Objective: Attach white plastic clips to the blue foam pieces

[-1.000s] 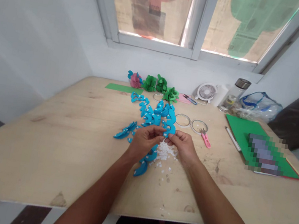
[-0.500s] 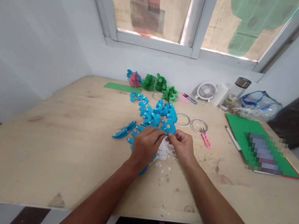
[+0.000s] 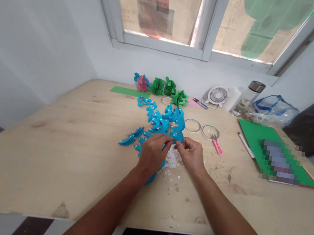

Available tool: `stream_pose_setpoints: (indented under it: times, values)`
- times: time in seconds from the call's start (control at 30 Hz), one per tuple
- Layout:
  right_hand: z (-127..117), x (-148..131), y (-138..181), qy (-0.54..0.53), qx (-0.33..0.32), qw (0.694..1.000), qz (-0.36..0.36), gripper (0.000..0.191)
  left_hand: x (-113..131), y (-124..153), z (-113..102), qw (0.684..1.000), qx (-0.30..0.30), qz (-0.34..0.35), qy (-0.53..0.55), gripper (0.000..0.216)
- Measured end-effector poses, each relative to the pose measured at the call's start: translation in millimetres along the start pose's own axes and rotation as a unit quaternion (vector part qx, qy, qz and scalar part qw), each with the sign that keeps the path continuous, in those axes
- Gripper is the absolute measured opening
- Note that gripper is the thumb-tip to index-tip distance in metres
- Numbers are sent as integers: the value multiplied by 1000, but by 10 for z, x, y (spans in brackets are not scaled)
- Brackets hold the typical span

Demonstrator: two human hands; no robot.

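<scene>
My left hand (image 3: pixel 154 151) is closed in a pinch over a spread of blue paper cutouts (image 3: pixel 160 125), at the edge of one blue paper cutout (image 3: pixel 178 126). Close beside it, my right hand (image 3: pixel 192 155) pinches with thumb and forefinger by the same edge; whatever lies between those fingertips is too small to make out. Small white squares dot many of the blue shapes. Below and between the hands lies a heap of small white scraps (image 3: pixel 172 158). A folded stack of blue cutouts (image 3: pixel 131 136) sits left of my left hand.
Pink-handled snips (image 3: pixel 217 146) lie against one of two tape rolls (image 3: pixel 192 126). Green paper figures (image 3: pixel 158 87) and a pink one (image 3: pixel 142 83) stand by the wall. Further right are a small fan (image 3: pixel 218 96), a bottle (image 3: pixel 248 98), a pen (image 3: pixel 246 145) and green sheets (image 3: pixel 258 135).
The fingers have shifted only slightly, and both hands stay pinched at the blue paper. The whole view has moved a little; the other things lie as before.
</scene>
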State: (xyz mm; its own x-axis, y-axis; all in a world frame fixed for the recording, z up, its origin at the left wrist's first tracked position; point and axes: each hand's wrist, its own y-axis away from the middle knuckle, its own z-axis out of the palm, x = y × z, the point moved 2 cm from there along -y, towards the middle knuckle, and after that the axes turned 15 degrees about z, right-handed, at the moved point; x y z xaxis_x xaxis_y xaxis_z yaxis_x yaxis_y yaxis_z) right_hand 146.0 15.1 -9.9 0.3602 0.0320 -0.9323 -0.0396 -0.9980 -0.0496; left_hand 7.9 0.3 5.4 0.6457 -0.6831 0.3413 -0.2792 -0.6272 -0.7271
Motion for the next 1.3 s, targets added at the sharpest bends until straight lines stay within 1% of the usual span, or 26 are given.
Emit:
stream_pose_setpoints:
  times: [0.2, 0.43, 0.6, 0.7, 0.8, 0.87, 1.0, 1.1, 1.2, 1.3]
  values:
    - [-14, -19, 7, -1, -1, 1000, 2, 33, -12, 2, 0, 1000, -2, 3, 16, 18]
    - [-5, -27, 13, -3, -3, 1000, 1, 36, -27, 2, 6, 1000, -14, 11, 4, 18]
    - [-4, -13, 7, -5, -6, 1000, 7, 35, -20, -2, 4, 999, -23, 23, -4, 21]
    - [-3, -6, 0, -7, -6, 1000, 6, 34, -22, -6, 4, 999, -26, 19, -5, 21]
    - [3, 3, -7, -19, -10, 1000, 15, 33, -23, -16, 1, 1000, -17, 1, 11, 19]
    - [7, 10, -11, -32, -13, 999, 27, 31, -20, -23, -8, 999, -3, -25, 39, 17]
    - [-1, 27, -23, -73, -24, 995, 67, 29, -23, -34, -36, 988, 11, -111, 111, 13]
    - [-25, 35, -41, -93, -21, 993, 75, 30, -44, -33, -55, 979, 19, -160, 128, 12]
    - [-50, 48, -63, -107, -9, 991, 75, 31, -66, -32, -59, 981, 14, -155, 113, 16]
    - [-58, 63, -77, -114, -6, 991, 76, 31, -78, -29, -45, 988, -31, -123, 85, 18]
